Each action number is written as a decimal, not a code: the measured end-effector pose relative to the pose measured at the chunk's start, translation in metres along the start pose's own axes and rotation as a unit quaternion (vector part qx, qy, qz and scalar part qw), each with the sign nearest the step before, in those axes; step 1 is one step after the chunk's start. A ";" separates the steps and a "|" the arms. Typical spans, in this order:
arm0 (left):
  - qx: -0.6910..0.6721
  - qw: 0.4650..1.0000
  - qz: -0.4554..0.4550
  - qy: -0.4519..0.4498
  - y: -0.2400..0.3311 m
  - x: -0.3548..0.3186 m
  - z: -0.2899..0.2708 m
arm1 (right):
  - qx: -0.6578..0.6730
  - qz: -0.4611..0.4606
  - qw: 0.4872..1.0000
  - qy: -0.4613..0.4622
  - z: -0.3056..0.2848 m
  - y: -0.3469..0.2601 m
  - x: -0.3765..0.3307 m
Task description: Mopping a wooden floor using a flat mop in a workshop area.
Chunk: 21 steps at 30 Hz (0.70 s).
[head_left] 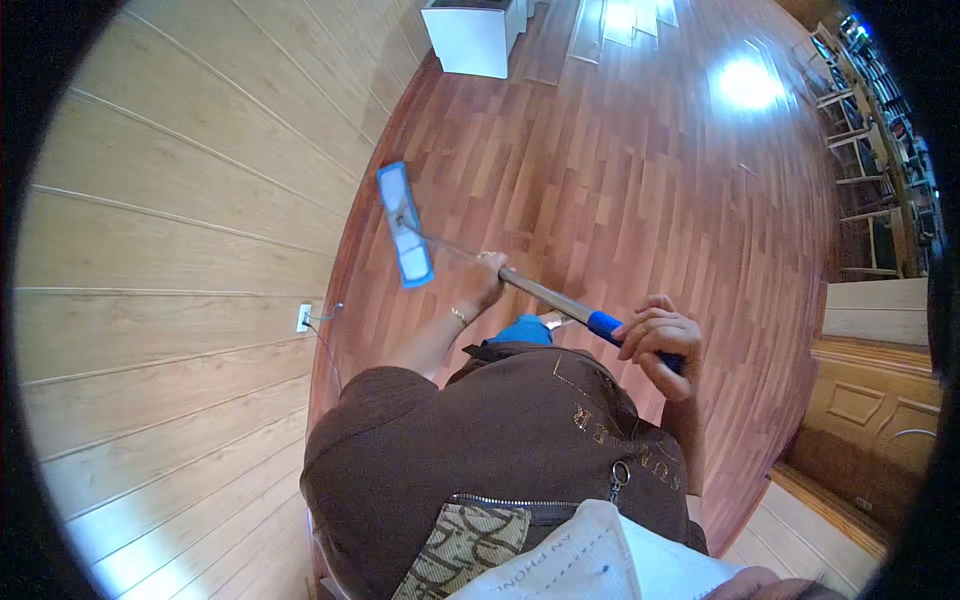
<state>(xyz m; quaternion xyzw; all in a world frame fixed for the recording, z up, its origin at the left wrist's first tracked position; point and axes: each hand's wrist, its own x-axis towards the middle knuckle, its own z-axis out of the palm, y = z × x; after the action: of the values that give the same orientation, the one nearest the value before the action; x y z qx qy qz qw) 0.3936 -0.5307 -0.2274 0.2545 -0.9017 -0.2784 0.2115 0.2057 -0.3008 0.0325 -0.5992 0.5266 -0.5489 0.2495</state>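
A flat mop with a pale, blue-edged rectangular head lies on the wooden floor near the left wall. Its metal pole slants from the head toward my body and ends in a blue grip at the right. My left hand is closed around the middle of the pole, a bracelet at its wrist. Around the blue grip at the upper end curl the fingers of my right hand. Part of the pole behind my left hand is hidden.
Light wood panels form the left wall, with an outlet and plugged-in cord low on it. A white cabinet stands ahead. Chairs line a long counter at the far right; a wooden door is nearer.
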 end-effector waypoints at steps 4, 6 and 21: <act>0.003 0.999 -0.032 -0.036 0.021 -0.031 -0.023 | 0.057 0.026 0.998 0.011 -0.005 0.006 0.002; 0.028 0.996 -0.069 -0.051 0.030 -0.043 -0.026 | 0.073 0.040 0.996 0.015 -0.008 0.004 0.000; 0.010 0.974 0.018 -0.224 0.048 -0.027 -0.018 | -0.018 -0.014 0.997 0.077 0.003 -0.067 -0.030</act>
<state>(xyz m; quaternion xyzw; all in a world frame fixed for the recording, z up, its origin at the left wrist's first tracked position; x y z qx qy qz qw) 0.4080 -0.4881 -0.1908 0.1719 -0.9331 -0.3158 0.0066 0.2367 -0.2531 0.0785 -0.5665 0.5459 -0.5875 0.1896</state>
